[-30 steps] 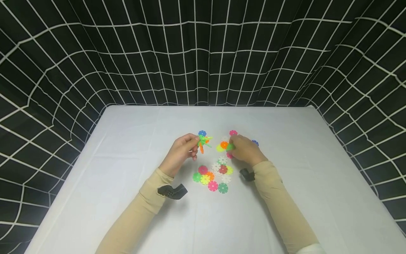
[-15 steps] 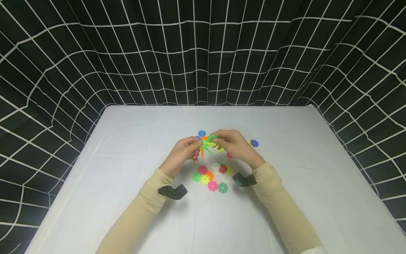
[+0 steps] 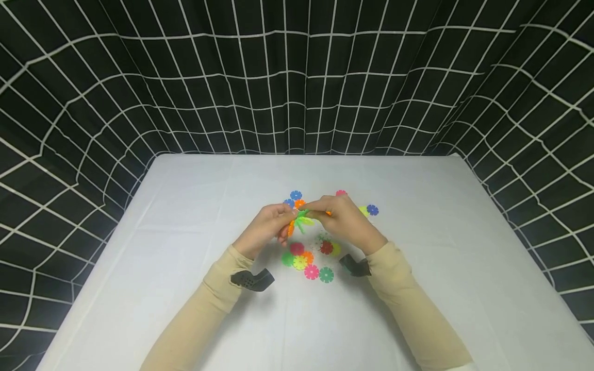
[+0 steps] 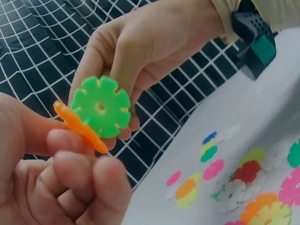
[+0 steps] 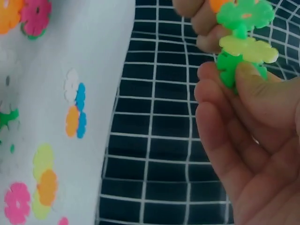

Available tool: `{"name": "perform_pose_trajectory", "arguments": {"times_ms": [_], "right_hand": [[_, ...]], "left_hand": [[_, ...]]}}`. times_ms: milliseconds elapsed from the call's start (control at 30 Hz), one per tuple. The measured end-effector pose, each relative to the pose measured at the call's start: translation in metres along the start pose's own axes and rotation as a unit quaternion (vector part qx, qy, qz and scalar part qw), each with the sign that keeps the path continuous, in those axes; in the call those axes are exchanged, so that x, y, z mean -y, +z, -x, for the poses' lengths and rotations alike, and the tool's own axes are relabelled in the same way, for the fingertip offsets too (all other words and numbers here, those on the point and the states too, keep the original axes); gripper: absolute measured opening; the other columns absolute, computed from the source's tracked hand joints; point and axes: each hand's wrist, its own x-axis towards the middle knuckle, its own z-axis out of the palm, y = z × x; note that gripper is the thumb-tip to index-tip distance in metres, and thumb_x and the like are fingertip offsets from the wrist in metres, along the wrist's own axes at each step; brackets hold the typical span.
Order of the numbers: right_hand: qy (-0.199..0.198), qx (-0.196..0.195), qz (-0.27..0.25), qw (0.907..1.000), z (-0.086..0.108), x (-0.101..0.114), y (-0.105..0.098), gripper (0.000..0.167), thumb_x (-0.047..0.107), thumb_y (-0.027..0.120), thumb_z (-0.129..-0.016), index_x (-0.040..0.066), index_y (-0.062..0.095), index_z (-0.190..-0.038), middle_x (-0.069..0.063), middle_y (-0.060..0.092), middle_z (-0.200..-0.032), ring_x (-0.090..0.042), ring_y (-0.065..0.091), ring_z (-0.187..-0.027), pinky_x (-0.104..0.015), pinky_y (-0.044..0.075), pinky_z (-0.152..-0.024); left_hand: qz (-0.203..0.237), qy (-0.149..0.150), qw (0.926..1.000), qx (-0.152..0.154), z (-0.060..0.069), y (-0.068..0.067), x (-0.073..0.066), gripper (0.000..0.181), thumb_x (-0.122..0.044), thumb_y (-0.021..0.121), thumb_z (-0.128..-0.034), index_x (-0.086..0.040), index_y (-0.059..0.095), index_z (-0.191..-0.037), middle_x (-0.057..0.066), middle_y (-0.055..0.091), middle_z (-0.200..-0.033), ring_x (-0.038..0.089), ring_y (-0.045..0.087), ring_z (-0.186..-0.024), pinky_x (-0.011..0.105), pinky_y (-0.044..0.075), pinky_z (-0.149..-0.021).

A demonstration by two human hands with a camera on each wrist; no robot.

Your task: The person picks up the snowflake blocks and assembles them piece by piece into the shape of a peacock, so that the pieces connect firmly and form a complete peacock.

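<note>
Both hands meet above the table at a small cluster of interlocked notched plastic discs (image 3: 301,220). My left hand (image 3: 264,229) pinches the cluster from the left. In the left wrist view, an orange disc (image 4: 80,127) stands at its fingertips, beside a bright green disc (image 4: 93,117). From the right, my right hand (image 3: 343,221) pinches a green disc (image 5: 227,70) between thumb and fingers. A yellow disc (image 5: 248,48) touches that one in the right wrist view, and another green disc (image 5: 246,14) is above it. Fingers partly hide how the discs join.
Loose discs lie on the white table (image 3: 209,206) below and around the hands, among them a pink disc (image 3: 311,272), a dark green disc (image 3: 326,274) and a red disc (image 3: 326,248). A blue disc (image 3: 373,210) lies to the right. A black gridded curtain (image 3: 297,77) surrounds the table.
My right hand has moved left from the loose discs, bringing a green disc to the cluster in the left hand. The left hand stays nearly in place, and the cluster has tilted slightly.
</note>
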Motion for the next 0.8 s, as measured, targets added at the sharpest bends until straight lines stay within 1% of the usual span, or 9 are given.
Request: {"name": "perform_pose_trajectory", "arguments": {"times_ms": [100, 167, 233, 300, 433, 533, 600, 700, 800], "right_hand": [[-0.017, -0.003, 0.012, 0.9998, 0.0, 0.002, -0.001, 0.033, 0.003, 0.073, -0.09, 0.011, 0.074, -0.122, -0.006, 0.078, -0.107, -0.019, 0.071, -0.09, -0.032, 0.06, -0.081], [-0.006, -0.004, 0.007, 1.0, 0.0, 0.001, -0.001, 0.036, 0.007, 0.071, -0.093, 0.013, 0.07, -0.129, -0.006, 0.077, -0.112, -0.021, 0.073, -0.098, -0.035, 0.061, -0.087], [0.023, 0.001, 0.005, 0.9997, -0.001, -0.003, -0.002, 0.039, 0.011, 0.068, -0.096, 0.013, 0.065, -0.135, -0.007, 0.076, -0.115, -0.024, 0.073, -0.104, -0.04, 0.06, -0.093], [0.068, 0.015, 0.014, 0.9975, -0.003, -0.008, -0.001, 0.038, 0.014, 0.066, -0.098, 0.013, 0.065, -0.135, -0.007, 0.076, -0.113, -0.024, 0.072, -0.103, -0.042, 0.06, -0.093], [0.131, 0.098, 0.063, 0.9845, -0.005, -0.022, 0.005, 0.028, 0.016, 0.065, -0.098, 0.011, 0.07, -0.125, -0.005, 0.075, -0.104, -0.019, 0.066, -0.089, -0.039, 0.059, -0.085], [0.157, 0.191, 0.076, 0.966, -0.004, -0.03, 0.013, 0.03, 0.018, 0.067, -0.096, 0.011, 0.068, -0.125, -0.004, 0.072, -0.097, -0.016, 0.064, -0.082, -0.034, 0.056, -0.083], [0.171, 0.233, 0.081, 0.9538, -0.003, -0.033, 0.018, 0.035, 0.019, 0.07, -0.093, 0.013, 0.066, -0.128, -0.003, 0.069, -0.092, -0.016, 0.062, -0.081, -0.033, 0.054, -0.082], [0.189, 0.254, 0.092, 0.944, -0.001, -0.034, 0.023, 0.035, 0.018, 0.073, -0.09, 0.014, 0.067, -0.125, 0.001, 0.067, -0.089, -0.016, 0.06, -0.084, -0.032, 0.053, -0.082], [0.19, 0.245, 0.098, 0.9456, -0.001, -0.037, 0.025, 0.024, 0.016, 0.072, -0.092, 0.014, 0.068, -0.116, 0.003, 0.068, -0.082, -0.015, 0.061, -0.08, -0.032, 0.053, -0.08]], "left_hand": [[0.004, -0.001, 1.0, -0.001, 0.001, 0.001, -0.002, 0.019, -0.02, 0.053, -0.1035, -0.003, 0.058, -0.097, -0.005, 0.044, -0.055, 0.013, 0.049, -0.047, 0.025, 0.051, -0.056], [0.012, 0.001, 0.9999, -0.007, 0.002, 0.002, -0.003, 0.02, -0.022, 0.054, -0.1037, -0.003, 0.057, -0.096, -0.005, 0.044, -0.056, 0.012, 0.049, -0.049, 0.025, 0.051, -0.057], [0.024, 0.005, 0.9995, -0.019, 0.001, 0.003, -0.004, 0.02, -0.023, 0.053, -0.1039, -0.004, 0.057, -0.096, -0.005, 0.043, -0.058, 0.012, 0.047, -0.05, 0.025, 0.05, -0.056], [0.031, 0.007, 0.999, -0.032, 0.0, 0.003, -0.003, 0.02, -0.024, 0.053, -0.1043, -0.006, 0.057, -0.098, -0.005, 0.042, -0.059, 0.012, 0.045, -0.052, 0.024, 0.05, -0.056], [0.039, 0.008, 0.9979, -0.051, -0.001, 0.003, -0.001, 0.021, -0.026, 0.052, -0.1052, -0.006, 0.056, -0.1, -0.005, 0.042, -0.06, 0.011, 0.044, -0.053, 0.024, 0.049, -0.055], [0.04, 0.005, 0.9977, -0.055, -0.001, 0.002, -0.001, 0.022, -0.028, 0.053, -0.1053, -0.006, 0.055, -0.1, -0.005, 0.042, -0.06, 0.012, 0.043, -0.053, 0.024, 0.049, -0.055], [0.038, 0.005, 0.9977, -0.056, 0.0, 0.001, -0.001, 0.023, -0.029, 0.053, -0.1051, -0.007, 0.055, -0.101, -0.004, 0.042, -0.061, 0.013, 0.043, -0.054, 0.024, 0.049, -0.056], [0.036, 0.004, 0.9981, -0.051, 0.0, 0.002, -0.002, 0.024, -0.03, 0.053, -0.105, -0.006, 0.056, -0.103, -0.004, 0.043, -0.062, 0.013, 0.044, -0.055, 0.024, 0.049, -0.057], [0.037, 0.005, 0.9983, -0.045, 0.0, 0.002, -0.002, 0.023, -0.027, 0.052, -0.1053, -0.005, 0.057, -0.105, -0.004, 0.044, -0.064, 0.012, 0.046, -0.056, 0.024, 0.05, -0.059]]}}
